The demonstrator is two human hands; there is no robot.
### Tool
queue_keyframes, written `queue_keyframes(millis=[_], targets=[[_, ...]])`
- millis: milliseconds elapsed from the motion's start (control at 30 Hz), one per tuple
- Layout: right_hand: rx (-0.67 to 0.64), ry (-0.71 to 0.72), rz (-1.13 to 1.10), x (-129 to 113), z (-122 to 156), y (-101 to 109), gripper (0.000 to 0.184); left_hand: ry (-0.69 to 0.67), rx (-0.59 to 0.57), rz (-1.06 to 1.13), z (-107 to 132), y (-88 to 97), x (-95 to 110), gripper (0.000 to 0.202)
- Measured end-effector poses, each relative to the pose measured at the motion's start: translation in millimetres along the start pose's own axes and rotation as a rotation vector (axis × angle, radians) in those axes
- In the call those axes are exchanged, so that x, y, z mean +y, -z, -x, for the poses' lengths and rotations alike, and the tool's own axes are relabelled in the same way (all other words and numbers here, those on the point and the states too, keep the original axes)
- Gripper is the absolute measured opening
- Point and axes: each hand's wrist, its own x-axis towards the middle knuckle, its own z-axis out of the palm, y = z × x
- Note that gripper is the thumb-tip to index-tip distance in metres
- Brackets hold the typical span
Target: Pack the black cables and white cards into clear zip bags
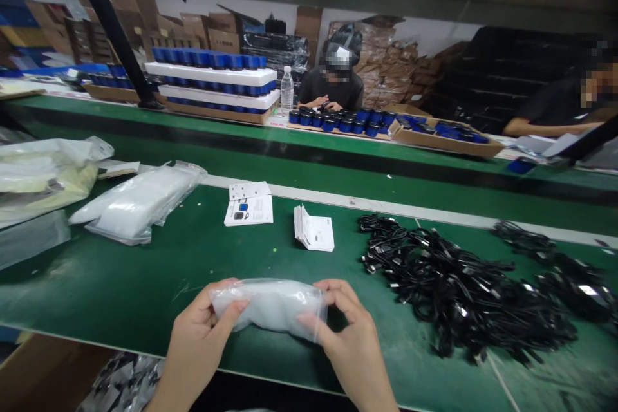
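Low over the front of the green workbench point(159, 277), a clear plastic bag point(273, 306) with white, soft-looking contents lies stretched between both hands. My left hand point(205, 322) is closed on the bag's left end, thumb on the near side. At the other end, my right hand point(345, 322) pinches the bag near its edge, with the thumb across the front. What exactly is inside cannot be made out. Beyond the bag stand a folded stack of white leaflets point(316, 232) and an opened printed leaflet point(248, 209).
Black cables point(449, 290) are heaped on the right. Filled clear bags point(145, 199) lie at left. Under the front edge is a cardboard box point(53, 373). Across the bench are blue-and-black items point(338, 121), a water bottle point(286, 93), a seated person point(333, 77) and another person's arm point(545, 127).
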Motion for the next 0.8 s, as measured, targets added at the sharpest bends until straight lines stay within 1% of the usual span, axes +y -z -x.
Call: queue_keyframes(millis=[100, 200, 267, 400, 467, 500, 533, 567, 633, 667, 700, 733, 800], targets=[[-0.118, -0.003, 0.015, -1, -2, 3, 0.003, 0.019, -0.047, -0.008, -2, 3.5, -3, 0.035], [-0.213, -0.007, -0.043, -2, -4, 7, 0.006, 0.057, -0.127, 0.037, -4, 6.5, -3, 0.037], [-0.244, -0.055, -0.200, -3, -6, 8, 0.007, 0.098, -0.192, 0.090, -4, 6.1, 0, 0.040], [-0.337, -0.340, -0.714, -2, -8, 2, 0.027, 0.163, -0.275, 0.170, 1, 0.7, 9, 0.047], [-0.374, -0.435, -0.840, -1, -8, 0, 0.034, 0.208, -0.298, 0.216, 4, -1.1, 13, 0.051], [-0.365, -0.443, -0.843, -1, -8, -1, 0.037, 0.224, -0.303, 0.223, 5, -1.3, 15, 0.053], [-0.319, -0.424, -0.810, 1, -9, 0, 0.038, 0.235, -0.307, 0.217, 5, -1.0, 15, 0.053], [-0.230, -0.384, -0.743, 2, -10, 2, 0.039, 0.238, -0.305, 0.202, 4, -0.3, 15, 0.052], [0.009, -0.276, -0.560, 6, -13, 8, 0.039, 0.231, -0.290, 0.161, 0, 2.2, 13, 0.050], [0.097, -0.240, -0.486, 8, -14, 12, 0.039, 0.229, -0.278, 0.148, -3, 4.1, 12, 0.049], [0.138, -0.232, -0.446, 10, -16, 15, 0.040, 0.224, -0.261, 0.138, -8, 6.8, 11, 0.048], [0.134, -0.247, -0.441, 12, -18, 19, 0.041, 0.215, -0.238, 0.123, -13, 10.5, 10, 0.047], [0.081, -0.297, -0.482, 15, -22, 25, 0.044, 0.179, -0.169, 0.068, -27, 21.5, 12, 0.045]])
